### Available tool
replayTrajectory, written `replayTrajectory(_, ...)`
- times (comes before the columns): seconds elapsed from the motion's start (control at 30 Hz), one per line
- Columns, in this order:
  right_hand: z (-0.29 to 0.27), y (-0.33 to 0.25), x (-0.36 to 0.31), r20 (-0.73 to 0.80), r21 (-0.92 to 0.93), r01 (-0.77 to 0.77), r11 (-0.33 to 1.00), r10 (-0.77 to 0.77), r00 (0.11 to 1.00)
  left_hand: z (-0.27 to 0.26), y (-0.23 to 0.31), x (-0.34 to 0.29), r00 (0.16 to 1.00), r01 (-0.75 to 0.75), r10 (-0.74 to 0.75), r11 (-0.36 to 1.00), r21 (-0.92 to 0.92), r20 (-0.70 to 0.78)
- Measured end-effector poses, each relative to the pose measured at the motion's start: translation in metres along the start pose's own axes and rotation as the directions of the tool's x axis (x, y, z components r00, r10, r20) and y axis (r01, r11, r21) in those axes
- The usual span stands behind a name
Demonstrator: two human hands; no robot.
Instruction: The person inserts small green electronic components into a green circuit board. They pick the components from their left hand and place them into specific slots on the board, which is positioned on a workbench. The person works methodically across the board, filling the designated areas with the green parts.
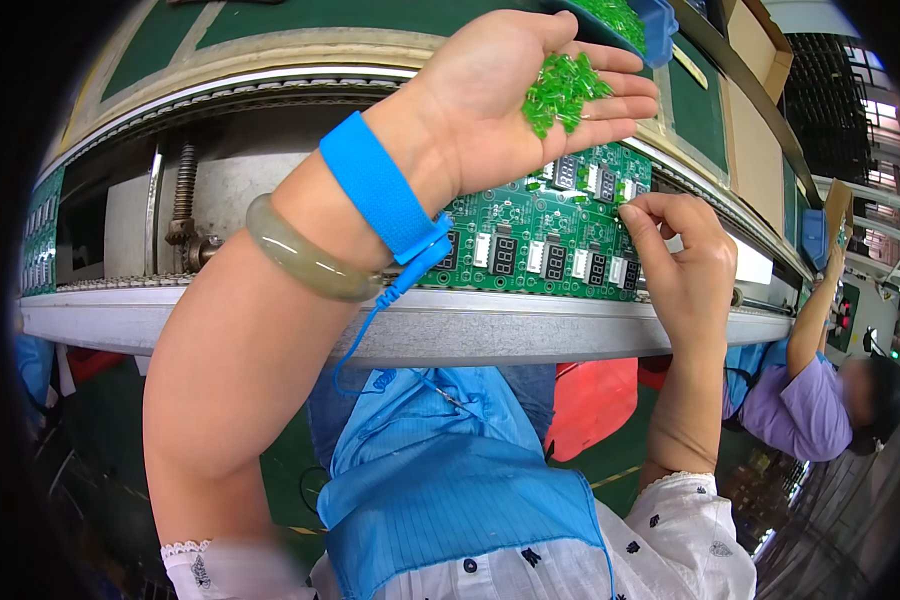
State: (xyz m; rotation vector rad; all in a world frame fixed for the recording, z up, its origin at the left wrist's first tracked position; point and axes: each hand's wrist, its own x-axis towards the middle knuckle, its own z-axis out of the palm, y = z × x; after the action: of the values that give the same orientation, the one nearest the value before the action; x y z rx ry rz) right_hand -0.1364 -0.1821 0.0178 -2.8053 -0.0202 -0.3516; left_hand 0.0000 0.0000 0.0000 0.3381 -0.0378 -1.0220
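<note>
LEDs (564, 92) on spread left hand (495, 92); right hand (686, 245) pinched at circuit board (526, 216), contents unclear.

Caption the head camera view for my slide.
Open left hand holding small green components, right hand over a green circuit board.

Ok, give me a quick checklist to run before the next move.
1. Left hand open, palm up: ok.
2. Green LEDs heaped on that palm: ok.
3. Right hand at the board's right end: ok.
4. LED between right thumb and index finger: cannot tell, too small.
5. Strap around left wrist: ok; whether its cord is grounded: cannot tell.
6. Left arm free of jewellery: not ok, bangle on.
</note>
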Motion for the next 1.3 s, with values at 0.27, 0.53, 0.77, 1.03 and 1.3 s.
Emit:
replayTrajectory(0.27, 0.0, -0.001, 0.0, -0.002, 0.009, -0.012, 1.0, 0.012, 1.0, 0.002, 0.001, -0.001, 1.0, 0.003, -0.003, 1.0, 0.006, 0.0)
replayTrajectory(0.53, 0.002, -0.001, 0.0, -0.006, 0.017, -0.015, 1.0, 0.016, 1.0, 0.003, 0.001, -0.001, 1.0, 0.004, -0.004, 1.0, 0.013, -0.02)
replayTrajectory(0.77, 0.003, -0.003, 0.0, 0.019, 0.014, -0.072, 0.997, 0.072, 0.997, 0.004, 0.0, -0.002, 1.0, 0.0, 0.0, 1.0, 0.024, -0.018)
replayTrajectory(1.03, -0.002, -0.001, 0.015, -0.175, 0.138, 0.048, 0.989, -0.023, 0.984, 0.001, -0.015, 0.011, 0.995, -0.045, 0.055, 0.993, 0.109, -0.086)
replayTrajectory(1.3, 0.005, -0.015, 0.045, -0.256, 0.068, 0.266, 0.962, -0.241, 0.936, 0.013, -0.013, 0.003, 0.986, -0.019, 0.032, 0.996, 0.083, -0.162)
